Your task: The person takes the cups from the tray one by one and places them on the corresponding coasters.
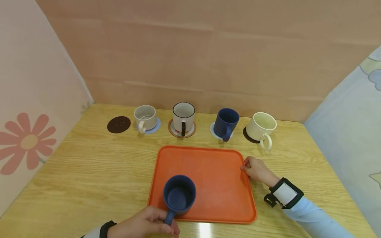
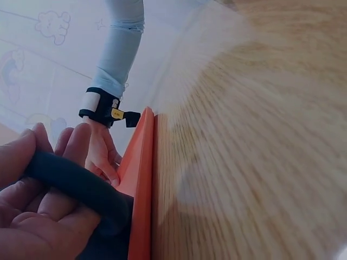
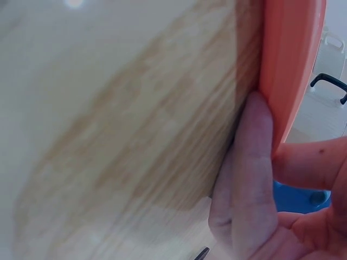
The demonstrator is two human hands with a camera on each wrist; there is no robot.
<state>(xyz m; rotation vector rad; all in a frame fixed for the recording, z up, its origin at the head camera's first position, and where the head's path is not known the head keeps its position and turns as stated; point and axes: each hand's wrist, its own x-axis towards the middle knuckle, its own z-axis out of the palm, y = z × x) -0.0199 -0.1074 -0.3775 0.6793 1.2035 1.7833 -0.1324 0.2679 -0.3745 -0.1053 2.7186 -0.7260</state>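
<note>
A dark blue mug [image 1: 179, 195] is over the front left part of the orange tray [image 1: 214, 188], its handle toward me. My left hand [image 1: 146, 222] grips that handle; in the left wrist view the fingers [image 2: 59, 208] pass through the loop of the handle [image 2: 81, 184]. At the tray's right edge, my right hand [image 1: 257, 170] pinches the rim, thumb on the inner side. The right wrist view shows the fingers [image 3: 252, 162] along the rim's outer underside and the thumb [image 3: 312, 165] opposite.
Behind the tray, a low white mug [image 1: 145, 117], a black-rimmed white mug [image 1: 183, 115], a navy mug [image 1: 226, 122] and a cream mug [image 1: 260, 127] stand on coasters. A bare dark brown coaster [image 1: 119, 124] lies at the left. A wall closes off the back.
</note>
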